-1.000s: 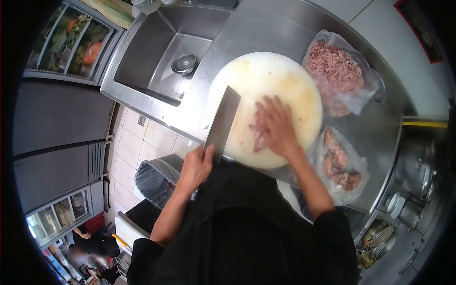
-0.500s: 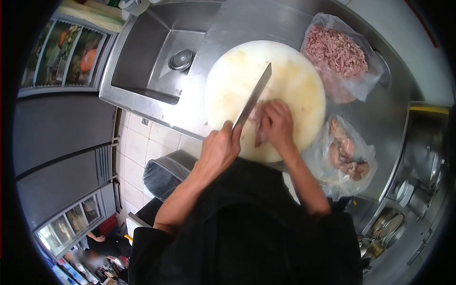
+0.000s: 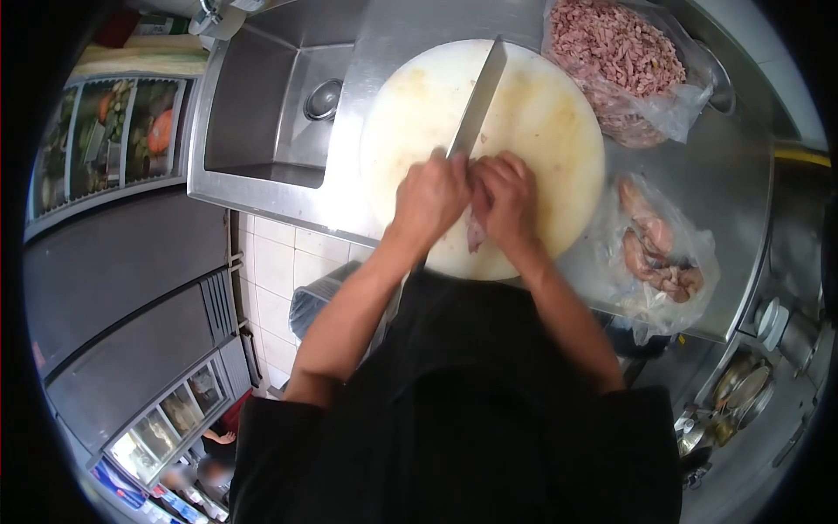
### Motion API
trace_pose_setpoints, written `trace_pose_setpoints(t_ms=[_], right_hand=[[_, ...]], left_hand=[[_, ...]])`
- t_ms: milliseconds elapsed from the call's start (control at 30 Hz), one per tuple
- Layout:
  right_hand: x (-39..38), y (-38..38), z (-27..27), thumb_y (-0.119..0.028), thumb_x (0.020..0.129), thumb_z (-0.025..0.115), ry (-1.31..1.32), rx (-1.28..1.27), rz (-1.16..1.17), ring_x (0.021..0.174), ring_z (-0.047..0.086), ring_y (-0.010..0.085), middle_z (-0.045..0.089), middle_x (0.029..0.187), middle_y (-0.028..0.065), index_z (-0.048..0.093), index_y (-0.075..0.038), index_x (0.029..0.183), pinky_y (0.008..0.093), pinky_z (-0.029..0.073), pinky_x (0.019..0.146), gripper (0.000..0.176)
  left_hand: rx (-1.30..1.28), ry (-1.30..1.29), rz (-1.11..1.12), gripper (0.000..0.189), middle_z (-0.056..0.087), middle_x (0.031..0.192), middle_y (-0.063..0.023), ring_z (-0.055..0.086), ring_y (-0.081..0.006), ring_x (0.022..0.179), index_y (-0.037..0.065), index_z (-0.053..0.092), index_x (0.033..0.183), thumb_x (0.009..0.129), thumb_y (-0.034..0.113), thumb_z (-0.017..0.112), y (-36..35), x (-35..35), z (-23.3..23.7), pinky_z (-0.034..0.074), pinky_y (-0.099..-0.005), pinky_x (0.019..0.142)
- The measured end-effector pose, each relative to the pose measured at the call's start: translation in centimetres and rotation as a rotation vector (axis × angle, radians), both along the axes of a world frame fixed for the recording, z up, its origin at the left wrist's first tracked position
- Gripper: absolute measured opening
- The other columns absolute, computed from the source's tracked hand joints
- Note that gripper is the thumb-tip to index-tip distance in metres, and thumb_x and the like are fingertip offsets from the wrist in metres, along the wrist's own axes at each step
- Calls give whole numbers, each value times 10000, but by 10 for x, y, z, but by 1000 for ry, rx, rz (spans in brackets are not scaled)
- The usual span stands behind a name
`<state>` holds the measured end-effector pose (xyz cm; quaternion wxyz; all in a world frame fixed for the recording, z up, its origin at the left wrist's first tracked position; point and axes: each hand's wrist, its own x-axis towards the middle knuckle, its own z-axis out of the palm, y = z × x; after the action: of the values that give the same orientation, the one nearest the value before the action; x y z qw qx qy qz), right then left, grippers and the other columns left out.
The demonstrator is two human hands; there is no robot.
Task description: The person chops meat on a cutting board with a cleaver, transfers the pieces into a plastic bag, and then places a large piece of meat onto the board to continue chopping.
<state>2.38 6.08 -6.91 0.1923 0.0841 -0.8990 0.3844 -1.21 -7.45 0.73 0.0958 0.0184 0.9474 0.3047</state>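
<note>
Further across the board (image 3: 559,113) than half a second ago, the left grip (image 3: 430,199) now sits right beside the right grip, bringing the knife (image 3: 479,100) with it; the whole view has shifted too. The right grip (image 3: 506,199) stays in roughly the same place on the board.

Left fingers wrap the knife near its handle end, clenched firmly; the blade slants away over the board, its tip near the far rim. Whether its edge touches the meat (image 3: 476,234) cannot be told, as the hands cover that spot. Right fingers curl over the meat, holding it down; only its lower end shows, lying on the board between the two hands.

That meat is probably light, soft and limp, with a damp, slippery surface, so it likely slides or folds under a loose touch. It is best held across its broad part, pressed flat, with fingertips tucked back from the blade. The knife should be stiff and fairly weighty, best taken by the handle.

Right of the board, on the tabletop (image 3: 742,192), lie a bag (image 3: 690,100) of chopped meat (image 3: 615,48) and, nearer the body, a second bag (image 3: 650,301) with larger pieces (image 3: 646,231). The sink (image 3: 262,105) is to the left.
</note>
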Motion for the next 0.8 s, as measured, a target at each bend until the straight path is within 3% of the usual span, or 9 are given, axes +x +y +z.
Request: trace_pose_setpoints(t_ms=[133,233,367,400,533,600,700,800], right_hand=[[-4,-2,1,-97,819,714,16,-16,-4,1082,619,279,731,1033,50,738,-60,980,421,468,945,167],[3,0,5,-91,813,716,28,-42,-23,1076,619,275,727,1014,45,723,-65,946,417,469,936,136],[0,-4,5,-85,811,713,35,-41,-57,1071,615,272,720,1009,42,707,-69,911,414,466,931,101],[0,-4,5,-85,812,712,36,-41,-47,1070,614,271,718,1011,40,704,-69,905,413,464,932,95],[1,-1,-1,-77,827,689,-1,-53,25,1087,599,296,701,1044,61,685,-63,949,420,458,942,123],[2,1,3,-82,850,669,-3,-35,35,1104,589,311,688,1064,81,666,-61,988,430,455,945,140],[4,-2,4,-101,891,636,-53,47,13,1128,574,332,659,1090,113,635,-55,1036,447,454,945,152],[6,-7,3,-125,915,625,-83,63,-74,1142,567,335,637,1111,126,621,-48,1041,455,453,949,147]], left_hand=[[6,24,-13,378,607,714,-356,626,-551,745,-73,606,810,1027,233,559,-4,-11,13,500,-568,632],[-46,-68,-50,363,604,705,-356,627,-551,733,-80,610,819,1023,217,564,-22,33,44,491,-576,617],[-160,-188,21,312,592,676,-359,623,-551,704,-79,590,828,1015,170,570,-31,85,40,482,-586,583],[-142,-137,7,271,614,665,-347,623,-558,653,-41,590,877,997,201,590,-28,85,29,521,-614,606],[8,66,28,356,627,681,-348,637,-548,673,-59,606,826,1010,242,562,7,18,-1,533,-576,630],[35,31,43,381,623,699,-361,640,-544,701,-69,617,817,1012,252,553,13,-5,-2,532,-571,650],[27,-2,24,400,611,729,-384,634,-555,755,-87,633,831,1020,253,542,4,-5,12,525,-568,675],[-55,-101,-14,388,598,727,-385,623,-561,765,-95,620,827,1026,231,549,-11,39,47,516,-562,650]])
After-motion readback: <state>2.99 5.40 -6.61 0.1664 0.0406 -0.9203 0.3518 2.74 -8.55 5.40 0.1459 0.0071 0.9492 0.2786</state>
